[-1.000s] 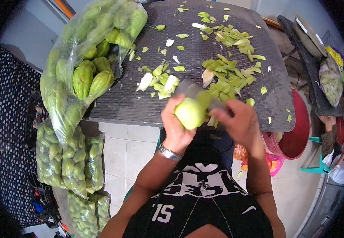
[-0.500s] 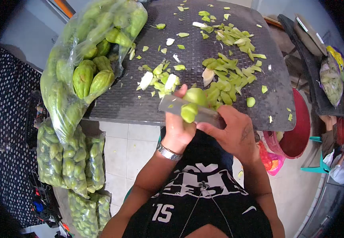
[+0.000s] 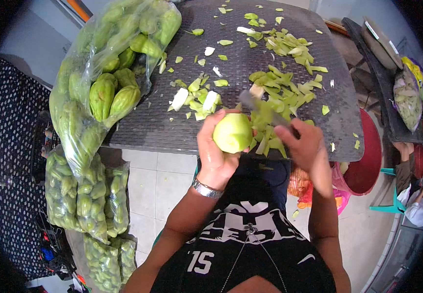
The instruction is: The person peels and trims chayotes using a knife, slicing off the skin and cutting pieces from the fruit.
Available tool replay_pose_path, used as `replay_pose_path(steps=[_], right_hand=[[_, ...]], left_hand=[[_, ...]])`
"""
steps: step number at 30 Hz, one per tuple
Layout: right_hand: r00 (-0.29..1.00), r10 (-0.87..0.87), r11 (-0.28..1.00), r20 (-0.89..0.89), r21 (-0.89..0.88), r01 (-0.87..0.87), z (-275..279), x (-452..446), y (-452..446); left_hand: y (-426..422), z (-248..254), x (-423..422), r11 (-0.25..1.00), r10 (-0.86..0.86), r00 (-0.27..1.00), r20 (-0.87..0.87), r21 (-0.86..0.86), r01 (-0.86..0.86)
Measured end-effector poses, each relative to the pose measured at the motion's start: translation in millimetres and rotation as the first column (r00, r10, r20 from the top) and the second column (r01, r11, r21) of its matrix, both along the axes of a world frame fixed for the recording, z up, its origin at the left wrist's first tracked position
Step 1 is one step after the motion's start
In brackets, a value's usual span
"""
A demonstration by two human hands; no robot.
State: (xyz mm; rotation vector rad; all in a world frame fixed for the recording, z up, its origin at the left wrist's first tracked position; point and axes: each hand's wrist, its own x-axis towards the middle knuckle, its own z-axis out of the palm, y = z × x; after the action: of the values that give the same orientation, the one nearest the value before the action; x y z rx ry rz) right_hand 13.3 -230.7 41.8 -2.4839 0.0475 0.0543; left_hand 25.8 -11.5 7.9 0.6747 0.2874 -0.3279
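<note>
My left hand (image 3: 216, 151) is wrapped round a peeled, pale green chayote (image 3: 233, 133), held over the table's near edge. A flat-cut face on it points toward me. My right hand (image 3: 309, 151), blurred by motion, grips a knife (image 3: 265, 108) whose blade points up and left, apart from the chayote. Beneath and beyond the blade, green peelings (image 3: 289, 90) lie heaped on the dark woven-pattern table (image 3: 182, 132). Some white and green offcuts (image 3: 209, 101) are scattered just past my left hand.
A clear plastic bag of unpeeled chayotes (image 3: 111, 93) rests on the table's left side. More filled bags (image 3: 82, 195) stand on the floor below it. At right are a red tub (image 3: 367, 166), a teal stool (image 3: 392, 202) and another person's arm (image 3: 406, 163).
My right hand has swung the knife away from the chayote, to the right. A slice that was on the blade is gone from it. The chayote now shows its cut face toward me.
</note>
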Motion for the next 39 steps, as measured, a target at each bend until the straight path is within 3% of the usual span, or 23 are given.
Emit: replay_pose_path(steps=[3,6,7,10,11,14,16,18,20,23,26,28,29,33,38,39], right_hand=[[0.999,-0.035,0.999,0.024,0.029,0.034,4,-4,-10],[0.99,0.086,0.991,0.111,0.096,-0.097,12,-17,11],[0.975,0.152,0.987,0.164,0.03,-0.159,10,-22,17],[0.919,0.248,0.967,0.307,-0.013,-0.256,5,-27,36],[0.889,0.303,0.953,0.344,-0.11,-0.282,-1,-25,35],[0.916,0.275,0.961,0.293,-0.07,-0.266,9,-23,35],[0.899,0.329,0.943,0.289,-0.057,-0.327,13,-21,31],[0.886,0.362,0.931,0.29,-0.065,-0.36,16,-20,29],[0.88,0.374,0.927,0.293,-0.092,-0.364,18,-21,28],[0.867,0.361,0.932,0.343,-0.098,-0.349,17,-21,28],[0.893,0.347,0.936,0.285,-0.05,-0.348,16,-12,11],[0.979,0.144,0.986,0.144,0.06,-0.154,9,-3,-7],[0.997,0.042,0.994,0.069,0.101,-0.049,6,1,-16],[0.997,-0.065,0.988,0.039,0.144,0.059,9,-3,-33],[0.998,0.048,0.989,0.03,0.136,-0.051,12,-16,-6],[0.996,0.088,0.986,0.015,0.143,-0.089,14,-20,2]], left_hand=[[-5,10,2,1.0,0.01,0.998,-0.054,-0.009,-0.01],[-21,22,3,0.994,0.104,0.985,-0.138,-0.023,-0.108],[-15,4,3,0.99,0.058,0.998,-0.007,-0.126,-0.058],[-14,-17,6,0.981,-0.087,0.996,0.001,-0.175,0.086],[-13,-18,4,0.98,-0.083,0.996,0.023,-0.178,0.086],[-13,-26,7,0.984,0.025,0.999,0.032,-0.18,-0.019],[-14,-16,-1,0.989,0.051,0.978,0.202,-0.144,-0.022],[-13,-12,-2,0.989,0.02,0.97,0.244,-0.145,0.016],[-7,-11,4,0.977,-0.066,0.985,0.161,-0.189,0.096],[-9,-12,4,0.986,-0.049,0.989,0.142,-0.154,0.071],[-6,-6,2,0.995,-0.004,0.982,0.19,-0.098,0.023],[1,4,-3,0.986,-0.053,0.995,0.084,-0.151,0.065],[1,8,-2,0.974,-0.036,0.975,0.218,-0.212,0.083],[5,3,3,0.967,-0.005,0.994,0.112,-0.251,0.033],[-7,-1,10,0.967,0.021,0.998,-0.06,-0.254,-0.035],[-10,8,8,0.981,0.04,0.997,-0.064,-0.189,-0.052]])
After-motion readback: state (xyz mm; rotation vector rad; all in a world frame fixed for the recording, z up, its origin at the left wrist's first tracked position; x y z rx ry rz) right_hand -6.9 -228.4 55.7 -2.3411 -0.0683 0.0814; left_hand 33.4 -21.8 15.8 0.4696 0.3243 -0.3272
